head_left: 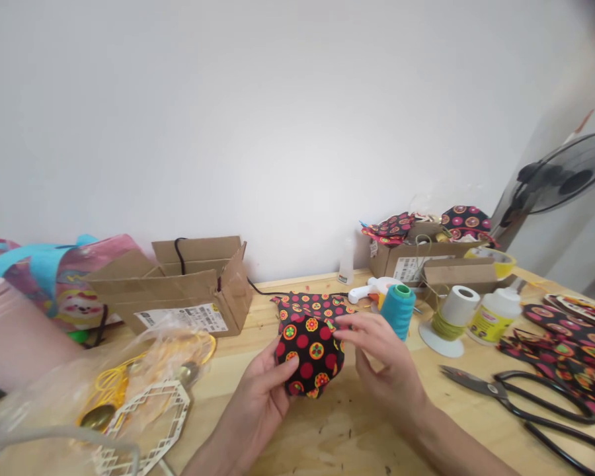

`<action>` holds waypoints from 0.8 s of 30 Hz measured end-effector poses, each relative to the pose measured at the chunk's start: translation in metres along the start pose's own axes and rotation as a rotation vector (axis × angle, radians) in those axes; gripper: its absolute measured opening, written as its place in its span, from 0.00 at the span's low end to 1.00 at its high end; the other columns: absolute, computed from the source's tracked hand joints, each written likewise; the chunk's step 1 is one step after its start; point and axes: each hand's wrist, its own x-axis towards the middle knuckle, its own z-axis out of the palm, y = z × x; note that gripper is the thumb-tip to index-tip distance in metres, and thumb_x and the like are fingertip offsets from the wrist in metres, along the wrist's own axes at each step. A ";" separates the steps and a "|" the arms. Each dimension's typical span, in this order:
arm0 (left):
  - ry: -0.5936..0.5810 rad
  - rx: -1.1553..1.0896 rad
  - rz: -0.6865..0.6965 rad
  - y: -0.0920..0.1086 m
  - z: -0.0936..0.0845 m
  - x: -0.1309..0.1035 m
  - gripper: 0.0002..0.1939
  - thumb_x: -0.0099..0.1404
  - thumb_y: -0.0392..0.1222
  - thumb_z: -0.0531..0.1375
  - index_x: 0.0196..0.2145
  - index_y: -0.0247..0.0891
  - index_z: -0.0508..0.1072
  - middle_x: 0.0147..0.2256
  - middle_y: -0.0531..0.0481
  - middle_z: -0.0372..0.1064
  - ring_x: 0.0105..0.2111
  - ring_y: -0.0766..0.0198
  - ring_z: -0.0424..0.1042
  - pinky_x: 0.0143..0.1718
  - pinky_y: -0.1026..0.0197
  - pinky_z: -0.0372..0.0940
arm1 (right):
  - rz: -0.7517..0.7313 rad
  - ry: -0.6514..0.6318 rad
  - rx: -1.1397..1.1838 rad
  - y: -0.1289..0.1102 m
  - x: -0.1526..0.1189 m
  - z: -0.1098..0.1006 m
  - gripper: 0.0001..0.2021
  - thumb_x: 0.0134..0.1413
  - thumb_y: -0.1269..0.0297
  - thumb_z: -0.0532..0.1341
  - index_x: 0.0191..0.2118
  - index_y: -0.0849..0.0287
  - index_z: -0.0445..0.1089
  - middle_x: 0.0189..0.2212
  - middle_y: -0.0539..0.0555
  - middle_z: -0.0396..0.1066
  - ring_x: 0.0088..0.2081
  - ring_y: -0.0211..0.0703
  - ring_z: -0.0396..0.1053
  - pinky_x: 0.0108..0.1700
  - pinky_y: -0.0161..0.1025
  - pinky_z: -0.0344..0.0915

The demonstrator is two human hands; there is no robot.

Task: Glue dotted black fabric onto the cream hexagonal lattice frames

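Note:
My left hand (265,383) is closed round a rounded piece covered in black fabric (310,357) with red dots and colourful flower prints, its thumb pressed on the front face. My right hand (384,357) is at the piece's upper right edge, with the index and middle fingertips touching it and the thumb apart below. Behind the held piece, more of the same patterned cloth (315,304) lies on the table. To the right of my right hand stand a turquoise thread spool (397,312) and a green thread spool (449,324). Black-handled scissors (520,393) lie nearby.
An open cardboard box (173,294) stands at the back left. A white lattice frame (149,423) and yellow cord (114,380) lie in front of it. At right are a glue bottle (496,316), patterned fabric pieces (570,350) and a filled box (401,258).

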 end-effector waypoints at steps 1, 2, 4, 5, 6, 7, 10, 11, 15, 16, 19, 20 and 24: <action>-0.020 0.002 0.014 0.000 0.000 0.000 0.24 0.55 0.28 0.57 0.50 0.38 0.62 0.44 0.45 0.71 0.40 0.60 0.71 0.38 0.60 0.67 | 0.120 0.012 0.059 -0.001 0.001 0.000 0.17 0.48 0.78 0.52 0.41 0.55 0.70 0.43 0.55 0.70 0.47 0.46 0.63 0.48 0.48 0.60; -0.039 -0.002 0.028 0.000 -0.001 0.000 0.26 0.55 0.28 0.57 0.51 0.39 0.61 0.44 0.45 0.71 0.42 0.60 0.70 0.40 0.60 0.66 | 0.255 0.008 0.129 -0.002 0.002 0.000 0.15 0.49 0.74 0.54 0.42 0.56 0.69 0.43 0.56 0.70 0.47 0.47 0.63 0.49 0.48 0.60; -0.070 -0.009 0.053 0.000 0.000 0.000 0.26 0.55 0.27 0.57 0.52 0.39 0.60 0.43 0.45 0.72 0.43 0.60 0.69 0.42 0.60 0.65 | 0.520 -0.047 0.300 -0.005 0.007 0.001 0.14 0.48 0.66 0.57 0.43 0.58 0.68 0.43 0.58 0.70 0.45 0.49 0.65 0.47 0.49 0.61; -0.081 -0.009 0.062 0.000 0.001 -0.001 0.26 0.55 0.27 0.57 0.51 0.39 0.61 0.43 0.45 0.72 0.43 0.59 0.69 0.43 0.59 0.64 | 0.625 -0.089 0.389 -0.006 0.009 0.002 0.16 0.47 0.62 0.58 0.44 0.60 0.68 0.42 0.59 0.70 0.43 0.49 0.66 0.46 0.48 0.62; -0.084 -0.006 0.067 0.001 0.003 -0.002 0.25 0.55 0.27 0.57 0.50 0.38 0.62 0.42 0.44 0.72 0.43 0.59 0.69 0.43 0.59 0.64 | 0.699 -0.131 0.468 -0.007 0.013 0.003 0.19 0.45 0.60 0.60 0.45 0.61 0.67 0.41 0.60 0.71 0.42 0.49 0.67 0.44 0.47 0.63; -0.084 -0.001 0.069 0.001 0.004 -0.002 0.23 0.55 0.27 0.57 0.49 0.38 0.64 0.42 0.44 0.72 0.43 0.58 0.69 0.42 0.59 0.65 | 0.741 -0.170 0.531 -0.008 0.016 0.004 0.21 0.43 0.59 0.61 0.45 0.62 0.67 0.40 0.59 0.71 0.40 0.48 0.67 0.43 0.45 0.64; -0.071 0.022 0.080 0.002 0.005 -0.003 0.19 0.54 0.27 0.58 0.44 0.37 0.69 0.41 0.43 0.73 0.42 0.57 0.70 0.41 0.59 0.65 | 0.762 -0.247 0.612 -0.009 0.026 0.007 0.21 0.36 0.62 0.65 0.41 0.61 0.69 0.34 0.55 0.73 0.34 0.44 0.68 0.36 0.40 0.65; -0.068 0.029 0.085 0.001 0.005 -0.003 0.18 0.54 0.27 0.58 0.43 0.37 0.69 0.41 0.43 0.73 0.42 0.57 0.70 0.41 0.59 0.65 | 0.761 -0.257 0.617 -0.009 0.028 0.008 0.20 0.34 0.63 0.66 0.39 0.61 0.70 0.31 0.53 0.73 0.30 0.42 0.68 0.32 0.38 0.65; -0.081 0.041 0.087 -0.003 -0.003 0.000 0.19 0.52 0.27 0.59 0.42 0.41 0.71 0.40 0.46 0.74 0.41 0.59 0.70 0.42 0.60 0.64 | 0.767 -0.226 0.617 -0.004 0.029 0.011 0.14 0.31 0.67 0.66 0.32 0.59 0.72 0.18 0.45 0.66 0.20 0.32 0.60 0.22 0.31 0.58; -0.089 0.043 0.088 -0.004 -0.005 0.000 0.19 0.52 0.28 0.60 0.42 0.41 0.71 0.40 0.47 0.74 0.41 0.60 0.70 0.42 0.60 0.64 | 0.769 -0.206 0.618 -0.003 0.028 0.012 0.12 0.31 0.67 0.66 0.30 0.59 0.72 0.16 0.43 0.63 0.18 0.31 0.57 0.21 0.30 0.56; -0.087 0.063 0.087 -0.009 -0.009 0.003 0.18 0.51 0.29 0.61 0.41 0.41 0.71 0.41 0.46 0.73 0.41 0.59 0.70 0.42 0.60 0.63 | 0.776 -0.143 0.632 -0.001 0.023 0.014 0.09 0.31 0.67 0.66 0.27 0.59 0.71 0.14 0.41 0.60 0.17 0.30 0.54 0.19 0.29 0.53; -0.080 0.075 0.085 -0.010 -0.009 0.004 0.18 0.51 0.30 0.61 0.41 0.40 0.72 0.41 0.46 0.73 0.41 0.59 0.70 0.42 0.60 0.63 | 0.778 -0.127 0.638 -0.001 0.021 0.014 0.09 0.30 0.67 0.65 0.27 0.59 0.71 0.14 0.42 0.61 0.17 0.30 0.55 0.20 0.30 0.54; -0.099 0.131 0.107 -0.012 -0.010 0.008 0.18 0.50 0.32 0.62 0.40 0.40 0.72 0.41 0.46 0.73 0.42 0.57 0.70 0.43 0.57 0.63 | 0.789 -0.076 0.653 -0.001 0.017 0.012 0.09 0.30 0.68 0.66 0.26 0.58 0.72 0.18 0.45 0.67 0.21 0.33 0.62 0.24 0.32 0.60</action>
